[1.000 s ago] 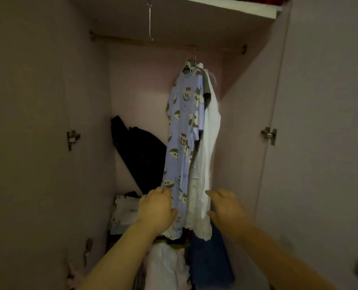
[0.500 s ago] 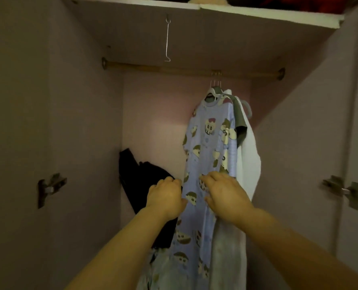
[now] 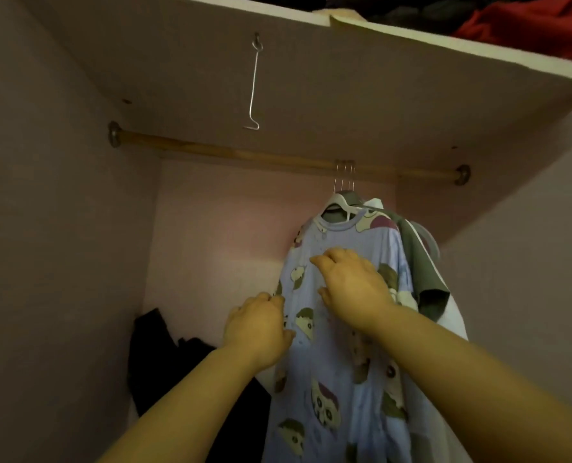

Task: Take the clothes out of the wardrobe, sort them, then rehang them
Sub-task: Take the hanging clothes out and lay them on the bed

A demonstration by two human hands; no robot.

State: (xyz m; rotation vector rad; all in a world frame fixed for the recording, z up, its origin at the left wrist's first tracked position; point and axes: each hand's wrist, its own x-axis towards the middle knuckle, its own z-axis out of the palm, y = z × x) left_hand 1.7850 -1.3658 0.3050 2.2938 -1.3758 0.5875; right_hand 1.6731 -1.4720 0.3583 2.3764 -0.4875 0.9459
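Interior of an open wardrobe, seen from below the shelf [image 3: 344, 95]. At the left wall, a wooden rail [image 3: 244, 154] starts from a round bracket and runs across to the right wall. A bare wire hook [image 3: 253, 85] hangs from the shelf's underside, near the rail's left half. Below, against the back wall's lower left corner, slumps a dark garment [image 3: 157, 362]; its shape is lost in shadow and partly covered by the left forearm.

The left hand [image 3: 257, 329] sits at the left edge of a light-blue cartoon-print shirt [image 3: 338, 379], with its back to the camera. Its fingers curl forward and their tips are hidden, so whether they grasp the cloth cannot be told. The shirt hangs toward the rail's right end on a white hanger [image 3: 341, 203]; its hem is cut off by the bottom edge.

The right hand [image 3: 354, 285] lies released on the shirt's chest, fingers spread and loosely bent, gripping nothing. Three wire hanger hooks [image 3: 344, 177] crowd together on the rail.

Behind the shirt hang a grey garment [image 3: 424, 272], showing only a shoulder and sleeve, and a white garment [image 3: 455, 322], mostly hidden. On top of the shelf, at the upper right corner, a red cloth [image 3: 528, 25] and darker folded items are cut off by the frame.
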